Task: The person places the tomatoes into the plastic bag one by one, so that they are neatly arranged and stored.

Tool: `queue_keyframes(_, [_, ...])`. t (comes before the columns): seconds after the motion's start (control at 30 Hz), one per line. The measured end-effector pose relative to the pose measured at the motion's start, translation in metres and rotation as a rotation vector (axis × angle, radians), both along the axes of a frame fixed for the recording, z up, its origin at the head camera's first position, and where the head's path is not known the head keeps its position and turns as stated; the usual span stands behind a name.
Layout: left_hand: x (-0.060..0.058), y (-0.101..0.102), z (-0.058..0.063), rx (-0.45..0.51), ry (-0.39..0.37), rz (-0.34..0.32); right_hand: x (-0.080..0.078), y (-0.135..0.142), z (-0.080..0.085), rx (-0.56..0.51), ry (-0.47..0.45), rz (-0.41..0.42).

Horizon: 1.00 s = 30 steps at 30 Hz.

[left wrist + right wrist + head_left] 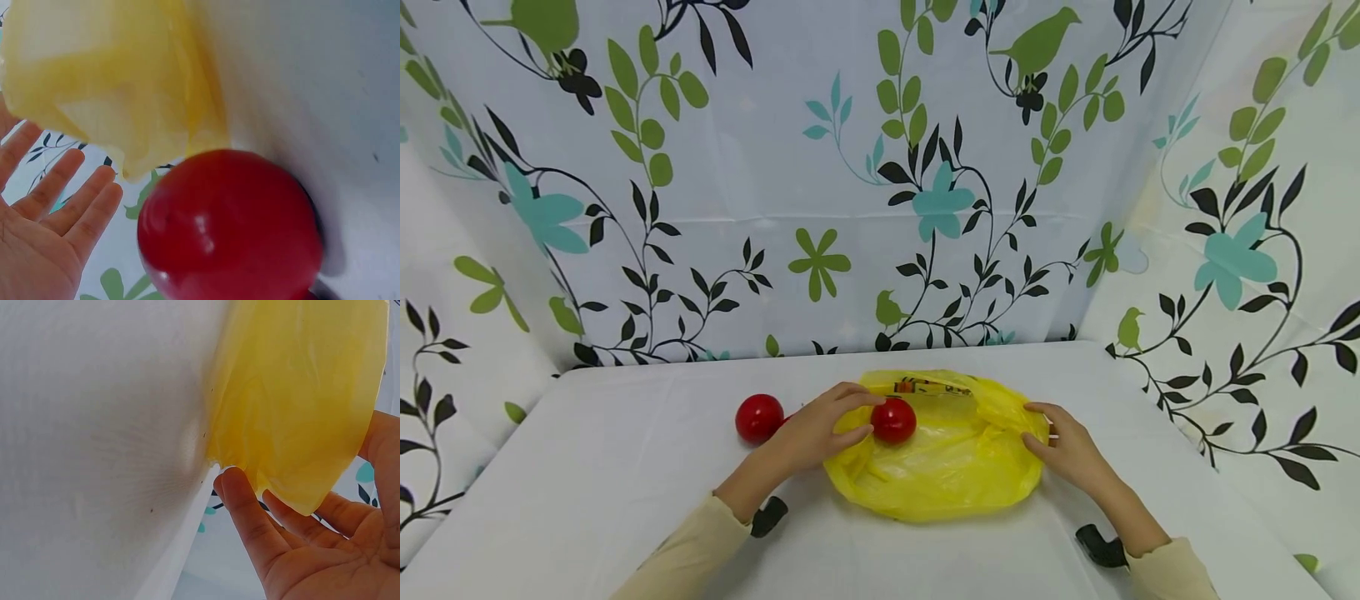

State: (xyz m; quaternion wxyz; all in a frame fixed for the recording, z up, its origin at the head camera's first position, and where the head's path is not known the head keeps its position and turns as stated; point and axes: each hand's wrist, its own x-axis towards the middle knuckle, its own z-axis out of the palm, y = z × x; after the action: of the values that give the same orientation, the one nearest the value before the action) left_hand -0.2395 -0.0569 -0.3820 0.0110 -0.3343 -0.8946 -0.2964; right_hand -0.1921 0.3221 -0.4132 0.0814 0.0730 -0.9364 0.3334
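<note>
A crumpled yellow plastic bag [940, 487] lies on the white table with its mouth spread apart. At its left part sits a glossy round red fruit, tomato-like [897, 422]. My left hand [820, 425] reaches over the bag's left edge, index finger and thumb right beside this fruit. Its fingers look straight and spread in the left wrist view. Another round red fruit [758, 418] rests on the table left of that hand, with one more partly hidden behind the hand. My right hand [1071, 450] holds the right side of the bag, fingers around its edge.
The white-covered table [587, 483] meets a patterned cloth [737, 208] of leaves, birds and flowers along the back and both sides. Black curved pieces [1101, 546] show at both wrists. Dark printing [925, 387] marks the bag's far rim.
</note>
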Motion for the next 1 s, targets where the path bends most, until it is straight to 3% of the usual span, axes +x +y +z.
queue_keyframes(0.5, [0.002, -0.037, 0.007, 0.066, 0.038, -0.014, 0.001, -0.001, 0.0, 0.009, -0.028, -0.009])
queue_keyframes(1.0, [0.002, -0.082, -0.006, 0.123, 0.061, 0.061, 0.001, -0.001, -0.001, 0.017, -0.022, 0.001])
